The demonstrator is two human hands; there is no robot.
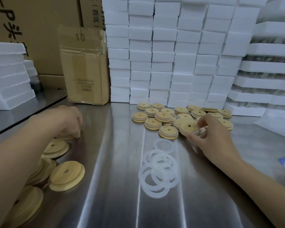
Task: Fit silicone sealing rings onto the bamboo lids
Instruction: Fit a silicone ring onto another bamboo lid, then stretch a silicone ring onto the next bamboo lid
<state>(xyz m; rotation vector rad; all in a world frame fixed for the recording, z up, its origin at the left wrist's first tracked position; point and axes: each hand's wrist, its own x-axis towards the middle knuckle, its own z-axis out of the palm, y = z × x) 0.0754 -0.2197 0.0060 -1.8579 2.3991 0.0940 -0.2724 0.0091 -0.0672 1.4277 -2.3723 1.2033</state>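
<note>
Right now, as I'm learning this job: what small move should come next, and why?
Probably release the lid that the right hand pinches: it lies on the pile of ringed lids. The left hand touches a bare lid; loose rings wait between.

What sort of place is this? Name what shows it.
Likely a packing workshop: stacked white foam boxes, cardboard cartons, and batches of bamboo lids and silicone rings on a steel table.
</note>
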